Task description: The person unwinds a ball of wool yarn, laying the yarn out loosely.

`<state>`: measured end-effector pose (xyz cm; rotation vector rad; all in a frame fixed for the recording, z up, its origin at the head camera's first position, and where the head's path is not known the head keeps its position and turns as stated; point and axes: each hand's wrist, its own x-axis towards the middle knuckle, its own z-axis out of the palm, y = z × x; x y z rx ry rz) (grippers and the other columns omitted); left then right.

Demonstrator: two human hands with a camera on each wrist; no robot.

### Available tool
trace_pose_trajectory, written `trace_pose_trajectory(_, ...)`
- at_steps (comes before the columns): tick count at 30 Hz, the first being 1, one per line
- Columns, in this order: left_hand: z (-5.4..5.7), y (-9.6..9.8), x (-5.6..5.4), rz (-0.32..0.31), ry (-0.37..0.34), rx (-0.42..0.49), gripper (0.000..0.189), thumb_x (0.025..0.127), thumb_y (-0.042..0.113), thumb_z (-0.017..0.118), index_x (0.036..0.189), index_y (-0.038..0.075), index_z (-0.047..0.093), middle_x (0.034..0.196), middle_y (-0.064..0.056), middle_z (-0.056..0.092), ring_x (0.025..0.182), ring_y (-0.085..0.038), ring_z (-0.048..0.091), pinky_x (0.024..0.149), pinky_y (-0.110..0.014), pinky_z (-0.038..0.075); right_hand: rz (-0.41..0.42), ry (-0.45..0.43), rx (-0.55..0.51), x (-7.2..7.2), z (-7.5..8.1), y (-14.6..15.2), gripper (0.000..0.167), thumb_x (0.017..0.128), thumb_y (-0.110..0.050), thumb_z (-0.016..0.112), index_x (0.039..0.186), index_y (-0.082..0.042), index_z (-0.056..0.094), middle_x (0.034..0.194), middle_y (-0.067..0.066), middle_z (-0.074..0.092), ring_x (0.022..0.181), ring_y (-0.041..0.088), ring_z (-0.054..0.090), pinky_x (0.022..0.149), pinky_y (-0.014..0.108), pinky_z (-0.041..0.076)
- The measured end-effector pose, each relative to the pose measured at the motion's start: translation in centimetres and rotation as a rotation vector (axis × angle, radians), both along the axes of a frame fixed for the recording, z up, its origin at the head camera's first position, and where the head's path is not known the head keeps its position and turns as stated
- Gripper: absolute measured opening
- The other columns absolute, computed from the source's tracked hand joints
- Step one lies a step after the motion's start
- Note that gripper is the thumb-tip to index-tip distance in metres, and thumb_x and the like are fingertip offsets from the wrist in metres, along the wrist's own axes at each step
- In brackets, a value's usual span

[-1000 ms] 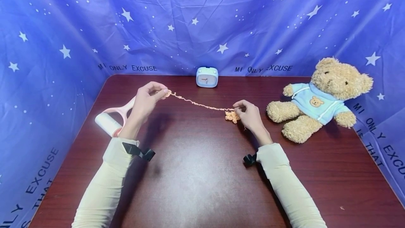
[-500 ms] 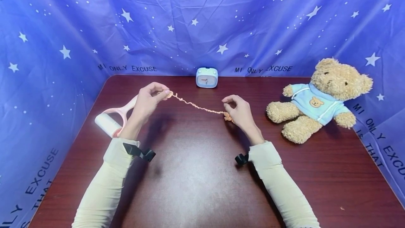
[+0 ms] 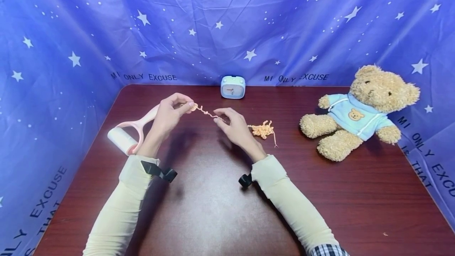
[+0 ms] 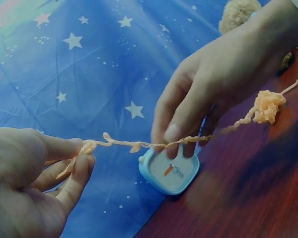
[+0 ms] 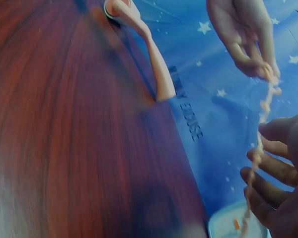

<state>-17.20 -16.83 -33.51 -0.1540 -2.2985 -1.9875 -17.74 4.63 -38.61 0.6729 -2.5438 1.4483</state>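
In the head view my left hand (image 3: 168, 115) pinches one end of a peach-orange crocheted yarn cord (image 3: 207, 113) between thumb and fingers, above the table. The cord runs right to a bunched, frilly yarn piece (image 3: 263, 129) with a loose tail. My right hand (image 3: 235, 128) is at the cord's middle, palm turned left. In the right wrist view its fingers (image 5: 275, 168) are spread and slightly bent along the cord, with gaps between them; they seem to touch it. The left wrist view shows the cord (image 4: 120, 143) fairly straight, passing below the right thumb.
A pink-handled lint roller (image 3: 122, 140) lies left, partly behind the left forearm. A small blue clock (image 3: 232, 87) stands at the table's back edge. A teddy bear (image 3: 355, 115) in a light blue top lies right. A starry blue curtain (image 3: 199, 50) surrounds the table (image 3: 213, 208).
My right hand has moved left along the cord, from the bunched yarn piece to nearer the left hand. The bunched piece is now uncovered. My left hand has shifted slightly right, still pinching the end.
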Motion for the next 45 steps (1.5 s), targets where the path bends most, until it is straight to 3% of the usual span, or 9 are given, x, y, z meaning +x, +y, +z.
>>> trace_pose_trajectory(4, -0.1, 0.1, 0.0, -0.010, 0.001, -0.011, 0.022, 0.088, 0.009, 0.068, 0.102, -0.007, 0.061, 0.081, 0.009, 0.068, 0.075, -0.005, 0.065, 0.076, -0.025, 0.056, 0.016, 0.010, -0.055, 0.3, 0.2, -1.3, 0.020, 0.092, -0.020, 0.064, 0.108, -0.010, 0.068, 0.101, 0.003, 0.068, 0.095, 0.012, 0.063, 0.088, 0.024, 0.051)
trace_pose_trajectory(10, -0.2, 0.1, -0.1, -0.007, -0.001, 0.001, 0.020, 0.088, 0.008, 0.067, 0.100, -0.006, 0.061, 0.081, 0.008, 0.068, 0.076, -0.005, 0.066, 0.077, -0.027, 0.057, 0.005, 0.047, -0.136, 0.5, 0.9, -1.5, 0.011, 0.091, -0.019, 0.066, 0.094, -0.009, 0.069, 0.084, 0.003, 0.069, 0.073, 0.011, 0.061, 0.068, 0.025, 0.052)
trace_pose_trajectory(15, -0.1, 0.0, 0.0, 0.033, -0.002, 0.056, 0.014, 0.088, 0.004, 0.066, 0.098, -0.003, 0.061, 0.080, 0.008, 0.068, 0.074, -0.005, 0.065, 0.075, -0.025, 0.056, -0.045, 0.038, -0.192, 0.3, 1.3, 0.1, 0.011, 0.091, -0.018, 0.066, 0.092, -0.007, 0.069, 0.081, 0.008, 0.070, 0.070, 0.018, 0.062, 0.066, 0.031, 0.054)
trace_pose_trajectory(23, -0.2, -0.5, -0.1, 0.076, -0.006, 0.149, 0.009, 0.088, -0.002, 0.064, 0.095, -0.003, 0.059, 0.078, 0.005, 0.066, 0.070, -0.004, 0.064, 0.070, -0.019, 0.055, -0.139, 0.038, -0.287, -0.2, 1.8, 3.7, 0.014, 0.091, -0.017, 0.066, 0.093, -0.004, 0.069, 0.081, 0.016, 0.069, 0.073, 0.027, 0.065, 0.065, 0.022, 0.052)
trace_pose_trajectory(28, -0.2, -0.5, -0.2, 0.091, 0.002, 0.141, 0.012, 0.088, -0.001, 0.063, 0.098, -0.008, 0.059, 0.077, 0.004, 0.066, 0.069, -0.005, 0.063, 0.068, -0.017, 0.055, -0.203, 0.065, -0.293, -0.1, 2.5, 5.5, 0.014, 0.091, -0.014, 0.065, 0.094, -0.001, 0.069, 0.079, 0.019, 0.069, 0.068, 0.014, 0.062, 0.059, 0.016, 0.047)
trace_pose_trajectory(33, -0.2, -0.6, -0.1, 0.087, -0.017, 0.178, 0.008, 0.088, -0.003, 0.063, 0.091, 0.003, 0.060, 0.078, 0.004, 0.067, 0.069, -0.004, 0.064, 0.069, -0.017, 0.055, -0.252, 0.071, -0.329, 0.9, 4.4, 6.8, 0.015, 0.091, -0.006, 0.063, 0.095, 0.007, 0.066, 0.081, 0.027, 0.066, 0.062, -0.003, 0.056, 0.054, 0.013, 0.040)
trace_pose_trajectory(39, -0.3, -0.9, -0.1, 0.097, -0.019, 0.157, 0.007, 0.088, -0.002, 0.063, 0.092, 0.003, 0.061, 0.078, 0.005, 0.066, 0.067, -0.004, 0.063, 0.068, -0.017, 0.055, -0.299, 0.071, -0.406, 1.2, 5.3, 8.5, 0.015, 0.091, -0.003, 0.062, 0.095, 0.011, 0.064, 0.079, 0.030, 0.062, 0.050, 0.000, 0.050, 0.043, 0.016, 0.042)
trace_pose_trajectory(45, -0.3, -1.0, -0.1, 0.096, -0.020, 0.155, 0.008, 0.088, -0.003, 0.064, 0.095, -0.001, 0.060, 0.078, 0.004, 0.065, 0.067, -0.006, 0.063, 0.070, -0.018, 0.056, -0.366, 0.112, -0.407, 1.1, 5.3, 9.8, 0.016, 0.091, -0.004, 0.062, 0.094, 0.012, 0.064, 0.078, 0.030, 0.062, 0.057, -0.004, 0.054, 0.051, 0.014, 0.042)
